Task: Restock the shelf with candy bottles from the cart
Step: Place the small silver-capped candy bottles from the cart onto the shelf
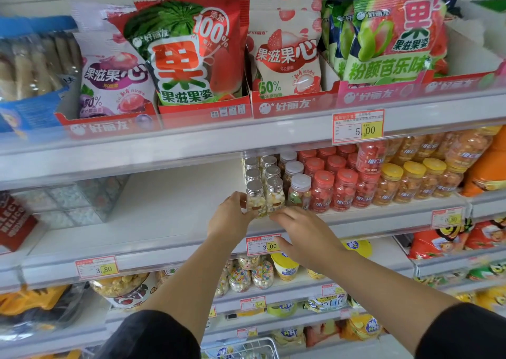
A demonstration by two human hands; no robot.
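Small clear candy bottles with silver caps (264, 178) stand in two rows on the middle shelf (169, 213). My left hand (231, 216) curls around the left front bottle (255, 198) at the shelf's front edge. My right hand (306, 232) reaches in just below the right front bottle (275, 194), fingertips touching its base; whether it grips is unclear. The cart's wire rim (246, 346) shows at the bottom, between my arms.
Red-capped (339, 189) and yellow-capped (410, 183) bottles fill the shelf to the right. Left of the silver bottles the shelf is bare white up to a clear box (82, 199). Snack bags (186, 52) line the shelf above; price tags (263, 245) hang along the edges.
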